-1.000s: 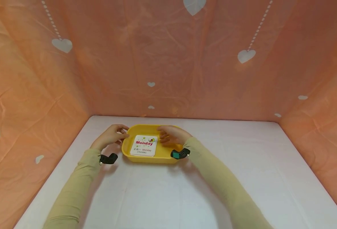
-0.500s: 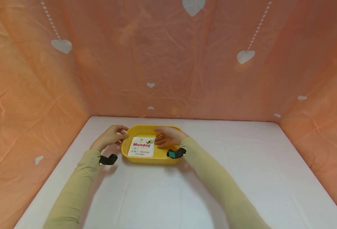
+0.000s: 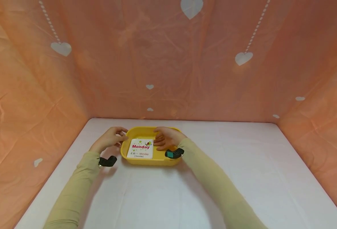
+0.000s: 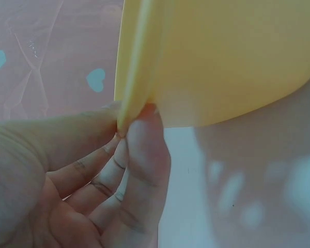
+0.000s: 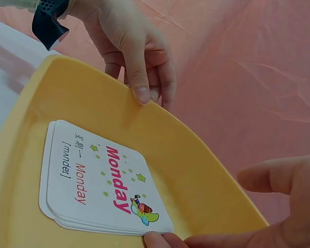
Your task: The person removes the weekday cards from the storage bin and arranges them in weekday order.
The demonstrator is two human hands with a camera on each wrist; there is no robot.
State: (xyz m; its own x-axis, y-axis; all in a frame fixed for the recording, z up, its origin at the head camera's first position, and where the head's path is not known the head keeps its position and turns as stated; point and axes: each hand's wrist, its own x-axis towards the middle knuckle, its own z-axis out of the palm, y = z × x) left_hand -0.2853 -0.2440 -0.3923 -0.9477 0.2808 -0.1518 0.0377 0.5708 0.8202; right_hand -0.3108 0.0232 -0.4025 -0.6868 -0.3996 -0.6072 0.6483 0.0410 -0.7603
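Note:
A yellow plastic tray [image 3: 154,162] sits on the white table, and a small stack of white word cards [image 3: 140,149] lies flat in its left half. "Monday" is printed on the top card, with stars and a small cartoon figure. My left hand [image 3: 110,139] pinches the tray's left rim between thumb and finger, seen close up in the left wrist view [image 4: 139,134]. Inside the tray my right hand [image 3: 169,137] has its fingertips against the right edge of the cards. Its thumb stands apart from them in the right wrist view, where the stack [image 5: 101,181] shows slightly uneven edges.
Orange cloth [image 3: 168,63] with white hearts walls off the back and both sides of the white tabletop [image 3: 243,159]. Dark bands circle both wrists, the left one [image 3: 107,161] hanging just above the table.
My right hand has slid left inside the tray, and the cards have shifted left with it toward the tray's left end. The left hand keeps its grip on the rim.

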